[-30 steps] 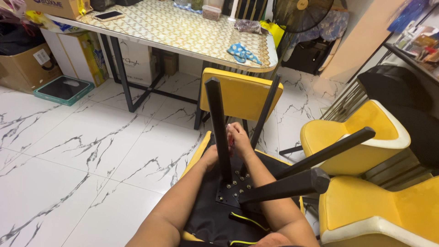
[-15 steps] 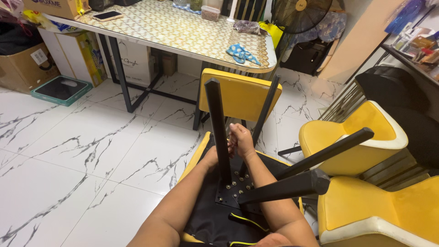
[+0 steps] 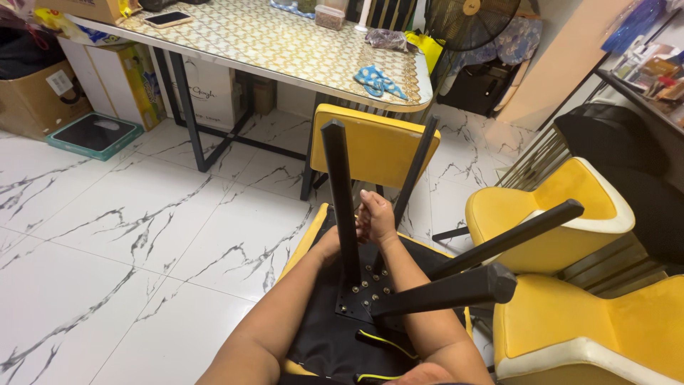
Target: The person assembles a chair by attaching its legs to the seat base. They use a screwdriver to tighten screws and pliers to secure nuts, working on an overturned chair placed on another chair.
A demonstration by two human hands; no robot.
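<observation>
The white marble floor [image 3: 142, 235] is hard and slippery. Your right hand [image 3: 376, 216] grips the black chair leg [image 3: 340, 199]; your left hand [image 3: 329, 242] hides behind, grip unclear. Let go, and the flipped yellow chair [image 3: 335, 342] tips over

An upturned chair [image 3: 335, 335] lies before the table [image 3: 285, 43], two chairs [image 3: 570, 314] at its right.

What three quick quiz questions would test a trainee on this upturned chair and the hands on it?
1. True or false: the upturned chair has its black legs pointing up.
2. Which hand is in plain view beside the upright leg: A left hand, B right hand?
3. What colour is the table's folded cloth?

Key: 1 true. 2 B; the left hand is mostly hidden behind the leg, so its grip cannot be judged. 3 blue.
</observation>
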